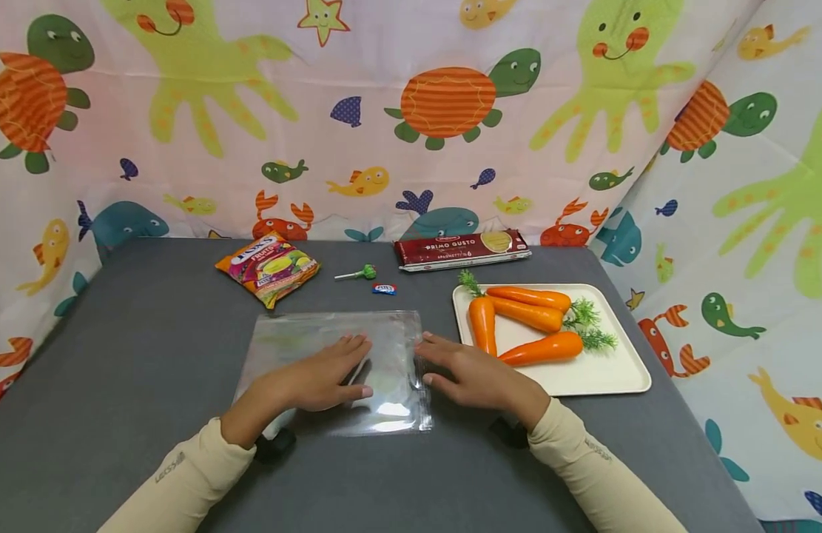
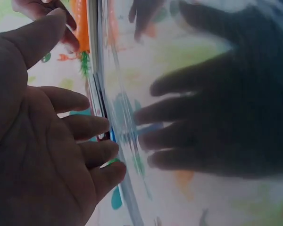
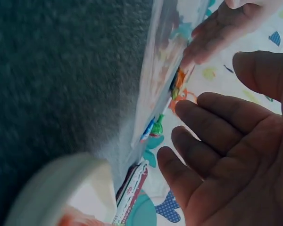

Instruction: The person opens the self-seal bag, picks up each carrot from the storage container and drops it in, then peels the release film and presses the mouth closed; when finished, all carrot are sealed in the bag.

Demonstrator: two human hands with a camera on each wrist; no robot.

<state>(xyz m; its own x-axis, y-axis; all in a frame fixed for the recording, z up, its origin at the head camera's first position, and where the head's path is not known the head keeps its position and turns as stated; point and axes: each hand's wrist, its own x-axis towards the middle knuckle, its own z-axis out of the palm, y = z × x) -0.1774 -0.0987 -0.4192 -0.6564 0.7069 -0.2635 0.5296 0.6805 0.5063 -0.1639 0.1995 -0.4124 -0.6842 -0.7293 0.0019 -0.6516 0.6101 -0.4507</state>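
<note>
On the desk (image 1: 118, 370), a clear bag (image 1: 392, 381) lies under the left hand (image 1: 322, 376) — fingers parted — its edge by the right hand (image 1: 476, 374), fingers parted too.

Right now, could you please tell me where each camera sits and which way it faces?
Head: on the head, facing forward and down at the clear plastic bag; left hand, right hand and sleeves show.
Left wrist: on that wrist, facing across the bag; both hands show.
Right wrist: on that wrist, facing past the tray; both hands show.
Head and right wrist share the green lollipop.
</note>
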